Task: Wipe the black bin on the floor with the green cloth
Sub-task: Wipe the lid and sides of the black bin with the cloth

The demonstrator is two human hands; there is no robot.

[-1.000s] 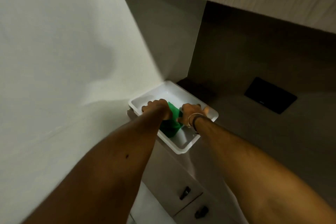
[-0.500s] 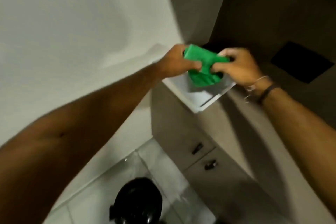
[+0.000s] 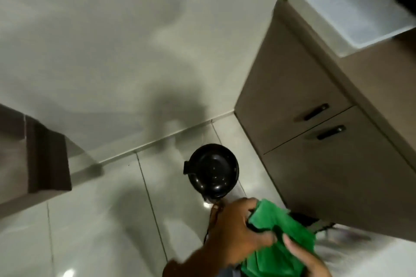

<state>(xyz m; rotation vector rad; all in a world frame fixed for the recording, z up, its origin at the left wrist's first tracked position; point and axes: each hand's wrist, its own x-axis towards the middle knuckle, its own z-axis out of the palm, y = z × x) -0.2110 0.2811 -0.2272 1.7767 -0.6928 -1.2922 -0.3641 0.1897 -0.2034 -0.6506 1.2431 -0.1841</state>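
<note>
A round black bin (image 3: 212,170) with a glossy lid stands on the pale tiled floor, close to the wall and left of the cabinet. The green cloth (image 3: 279,238) is bunched low in the view, nearer to me than the bin and not touching it. My left hand (image 3: 234,229) grips the cloth's upper left part. My right hand (image 3: 308,261) holds it from below at the bottom edge, with only fingers and part of the palm showing.
A brown cabinet (image 3: 315,164) with two dark handles rises at the right, a white tray (image 3: 351,7) on its top. A brown ledge (image 3: 38,153) juts in at the left. Something dark lies under the cabinet's front edge.
Both hands lifted the green cloth out of the white tray and brought it down toward the floor. My view swung down, so the black bin is now in the middle.
</note>
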